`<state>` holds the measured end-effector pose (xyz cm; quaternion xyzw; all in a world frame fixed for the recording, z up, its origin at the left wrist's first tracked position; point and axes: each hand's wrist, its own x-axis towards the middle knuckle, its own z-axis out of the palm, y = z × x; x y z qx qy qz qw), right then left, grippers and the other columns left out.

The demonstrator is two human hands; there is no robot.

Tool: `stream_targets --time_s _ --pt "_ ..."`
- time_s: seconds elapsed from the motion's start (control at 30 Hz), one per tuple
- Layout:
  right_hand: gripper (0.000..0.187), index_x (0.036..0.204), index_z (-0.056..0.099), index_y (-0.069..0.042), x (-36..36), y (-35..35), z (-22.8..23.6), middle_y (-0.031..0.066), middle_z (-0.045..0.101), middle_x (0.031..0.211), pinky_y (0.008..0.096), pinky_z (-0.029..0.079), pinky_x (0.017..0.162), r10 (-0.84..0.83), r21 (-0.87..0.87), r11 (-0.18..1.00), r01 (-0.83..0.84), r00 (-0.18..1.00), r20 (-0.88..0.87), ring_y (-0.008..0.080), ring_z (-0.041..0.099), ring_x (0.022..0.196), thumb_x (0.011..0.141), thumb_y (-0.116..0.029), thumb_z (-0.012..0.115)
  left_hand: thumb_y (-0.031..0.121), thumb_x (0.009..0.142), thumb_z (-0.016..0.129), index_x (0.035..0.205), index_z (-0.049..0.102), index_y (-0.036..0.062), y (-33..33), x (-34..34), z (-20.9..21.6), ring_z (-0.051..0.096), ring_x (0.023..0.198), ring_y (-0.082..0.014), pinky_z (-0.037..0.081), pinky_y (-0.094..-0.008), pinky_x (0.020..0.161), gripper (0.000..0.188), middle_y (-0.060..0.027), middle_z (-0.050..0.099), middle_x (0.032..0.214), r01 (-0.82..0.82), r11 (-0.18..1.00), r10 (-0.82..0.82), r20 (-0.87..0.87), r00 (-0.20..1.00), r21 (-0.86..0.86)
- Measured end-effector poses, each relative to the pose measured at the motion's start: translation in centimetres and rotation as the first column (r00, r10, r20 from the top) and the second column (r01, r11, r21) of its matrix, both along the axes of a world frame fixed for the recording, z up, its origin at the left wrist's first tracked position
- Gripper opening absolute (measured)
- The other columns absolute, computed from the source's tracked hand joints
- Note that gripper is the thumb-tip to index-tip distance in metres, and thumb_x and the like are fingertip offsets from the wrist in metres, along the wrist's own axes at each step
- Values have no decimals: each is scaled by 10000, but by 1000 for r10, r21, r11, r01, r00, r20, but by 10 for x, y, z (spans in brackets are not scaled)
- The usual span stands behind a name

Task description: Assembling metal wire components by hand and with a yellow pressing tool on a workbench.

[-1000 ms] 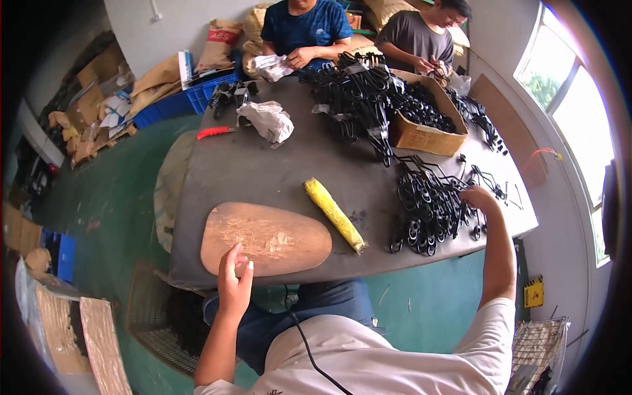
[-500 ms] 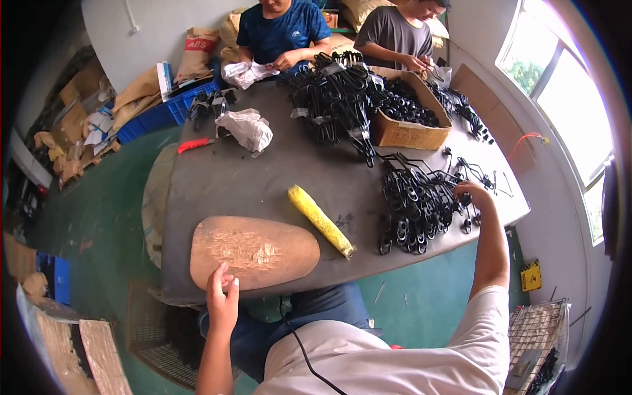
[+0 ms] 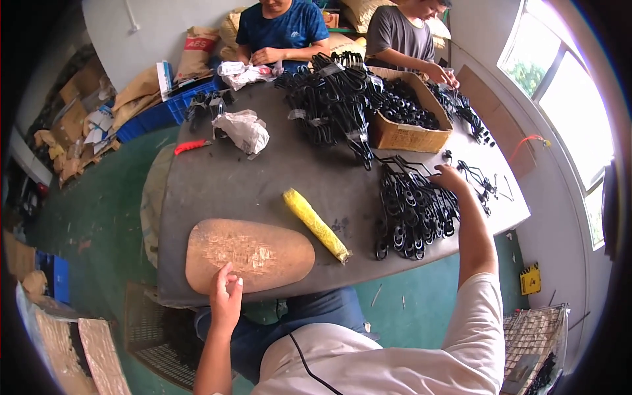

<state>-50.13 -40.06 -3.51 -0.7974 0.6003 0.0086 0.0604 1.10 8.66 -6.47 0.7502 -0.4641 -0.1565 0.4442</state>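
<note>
My left hand (image 3: 226, 299) is at the table's near edge, over the lower side of a worn, tapered wooden board (image 3: 289, 257). Its thumb and forefinger are apart and hold nothing. My right arm reaches out to a pile of black clip hangers (image 3: 415, 214) on the right. The fingers of my right hand (image 3: 449, 179) are curled round a hanger at the pile's upper right; the fingertips are partly hidden. A yellow plastic-wrapped roll (image 3: 317, 225) lies slantwise between the board and the pile.
Beyond the pile stand an open cardboard box (image 3: 411, 137) of small black parts and a tall heap of bundled hangers (image 3: 336, 105). A red-handled knife (image 3: 191, 146) and crumpled white plastic (image 3: 242, 131) lie at the far left. Two people sit at the far side, hands busy.
My right hand has moved left along the pile, and hangers at its right side have shifted left with it. My left hand is nearly unmoved. The far-right person's hands have moved right.
</note>
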Motion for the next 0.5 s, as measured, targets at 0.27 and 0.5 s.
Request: stream_targets --time_s 0.27,0.5 --pt "661 1284 608 -43 45 -6 -16 201 629 1276 418 472 1031 -132 -2 991 132 990 48 335 591 1209 765 -417 772 28 890 654 1315 538 21 -3 2 -11 605 915 -213 502 -359 885 440 -115 622 1175 -1 1000 0 -29 1000 -5" --pt "530 1250 539 60 -12 -14 -4 96 628 1083 323 451 946 -115 44 982 182 404 907 201 593 1031 785 -141 696 51 903 648 1283 573 38 -9 1 -12 606 878 -191 511 -330 820 387 -96 645 1144 -19 1000 18 -88 996 -10"
